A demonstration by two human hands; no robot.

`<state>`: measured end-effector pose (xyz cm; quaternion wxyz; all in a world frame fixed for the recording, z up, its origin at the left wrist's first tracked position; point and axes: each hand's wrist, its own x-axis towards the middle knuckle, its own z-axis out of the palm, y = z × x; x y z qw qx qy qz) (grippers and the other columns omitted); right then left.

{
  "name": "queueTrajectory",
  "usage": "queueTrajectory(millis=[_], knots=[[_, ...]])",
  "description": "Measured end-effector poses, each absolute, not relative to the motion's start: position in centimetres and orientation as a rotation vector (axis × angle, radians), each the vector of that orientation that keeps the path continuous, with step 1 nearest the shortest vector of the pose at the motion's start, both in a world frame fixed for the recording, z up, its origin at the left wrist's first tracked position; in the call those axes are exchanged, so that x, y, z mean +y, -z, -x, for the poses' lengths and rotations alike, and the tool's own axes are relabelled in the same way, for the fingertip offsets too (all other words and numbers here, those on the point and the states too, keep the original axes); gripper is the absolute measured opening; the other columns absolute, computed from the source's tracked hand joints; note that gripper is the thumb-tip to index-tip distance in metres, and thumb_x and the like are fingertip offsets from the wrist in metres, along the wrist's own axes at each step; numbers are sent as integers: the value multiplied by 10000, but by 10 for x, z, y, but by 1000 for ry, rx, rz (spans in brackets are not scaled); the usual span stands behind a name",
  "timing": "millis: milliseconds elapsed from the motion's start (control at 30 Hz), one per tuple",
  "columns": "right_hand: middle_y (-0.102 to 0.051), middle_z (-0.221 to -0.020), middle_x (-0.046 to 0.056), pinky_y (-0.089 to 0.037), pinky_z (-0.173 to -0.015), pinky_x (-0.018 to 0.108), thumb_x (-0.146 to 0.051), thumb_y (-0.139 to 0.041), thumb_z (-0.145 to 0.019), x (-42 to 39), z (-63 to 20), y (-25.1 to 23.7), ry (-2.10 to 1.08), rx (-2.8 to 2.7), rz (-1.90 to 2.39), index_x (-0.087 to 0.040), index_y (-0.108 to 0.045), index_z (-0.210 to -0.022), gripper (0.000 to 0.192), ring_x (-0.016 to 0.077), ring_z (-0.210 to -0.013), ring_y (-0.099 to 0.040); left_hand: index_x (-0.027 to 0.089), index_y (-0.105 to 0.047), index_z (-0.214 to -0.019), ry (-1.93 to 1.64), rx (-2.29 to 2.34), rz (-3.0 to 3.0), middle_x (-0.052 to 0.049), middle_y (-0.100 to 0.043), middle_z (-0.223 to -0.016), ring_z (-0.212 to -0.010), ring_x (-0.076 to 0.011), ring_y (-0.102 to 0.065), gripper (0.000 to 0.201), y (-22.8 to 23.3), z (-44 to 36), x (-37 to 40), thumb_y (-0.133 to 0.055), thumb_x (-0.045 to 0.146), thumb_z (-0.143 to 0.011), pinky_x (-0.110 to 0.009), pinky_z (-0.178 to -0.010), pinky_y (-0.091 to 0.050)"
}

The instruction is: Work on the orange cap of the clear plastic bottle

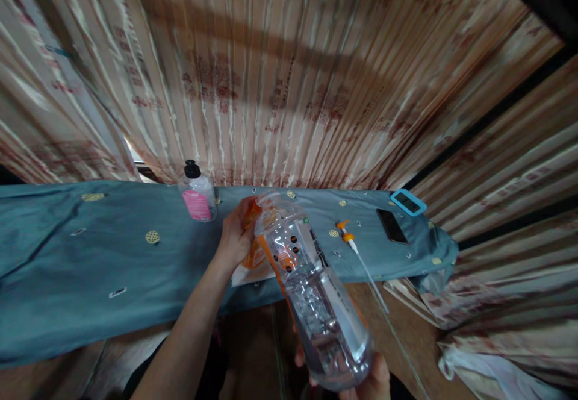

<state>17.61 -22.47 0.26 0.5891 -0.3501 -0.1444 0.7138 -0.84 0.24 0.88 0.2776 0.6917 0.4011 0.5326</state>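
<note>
My right hand [368, 379] grips a large clear plastic bottle [311, 291] with an orange-edged label near its base. The bottle is tilted, its uncapped mouth toward the back left, and clear liquid shows inside. My left hand [237, 234] is wrapped round an orange translucent bottle [255, 249], standing at the clear bottle's mouth. Most of the orange bottle, its opening included, is hidden behind the clear one, so whether the two mouths touch I cannot tell. An orange-and-white pump head [347, 235] with a long tube lies on the cloth to the right.
A clear bottle with a pink label and black cap [197, 198] stands at the back left. A dark phone [392, 226] and a blue-framed digital timer [409, 202] lie at the right. Teal cloth [121, 249] covers the narrow table; a patterned curtain [271, 87] hangs behind.
</note>
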Motion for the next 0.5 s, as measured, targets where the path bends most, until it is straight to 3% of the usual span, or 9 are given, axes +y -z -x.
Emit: queueTrajectory(millis=[233, 500], knots=[[-812, -966, 116, -623, -645, 357, -733, -830, -499, -227, -176, 2, -1651, -338, 839, -235, -786, -995, 705, 309, -807, -779, 201, -616, -1110, -1420, 1105, -1856, -72, -740, -1066, -973, -261, -683, 326, -8, 8, 3, -522, 412, -879, -361, -874, -527], [-811, -935, 148, -621, -644, 280, -673, -871, -499, -225, -176, -9, -1700, -314, 804, -210, -797, -963, 660, 268, -788, -786, 197, -608, -1120, -1429, 1067, -1849, -76, -735, -1062, -969, -261, -687, 335, -8, 8, 1, -509, 420, -890, -364, -882, -520]])
